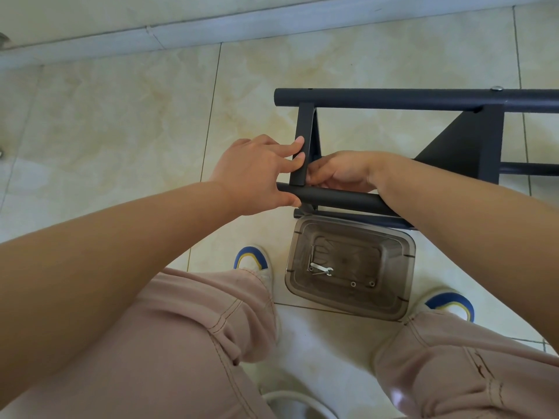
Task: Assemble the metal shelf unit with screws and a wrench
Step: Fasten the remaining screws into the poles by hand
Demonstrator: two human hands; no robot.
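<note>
So you're at the joint where the short crossbar meets the near tube of the shelf frame, which is lying on its side on the tiled floor. Looks to me like the step is lining that joint up or starting a screw by hand, not tightening yet, since the wrench sits untouched in the clear plastic tub between your feet, with a couple of small round bits, maybe washers or nuts, beside it.

Your left hand reaches in from the left, fingers mostly straight and pressed against the side of the crossbar, thumb down on the near tube. It's steadying, not gripping. Your right hand comes over the tube with the wrist bent and the fingers curled in toward the joint; whether they're pinching a screw I can't tell, the fingertips are hidden behind the bar.

Next move, I'd guess: get the holes lined up and the screw biting straight, keep the left hand bracing so the bar doesn't shift, then grab the wrench. One screw head already shows on the far tube.
</note>
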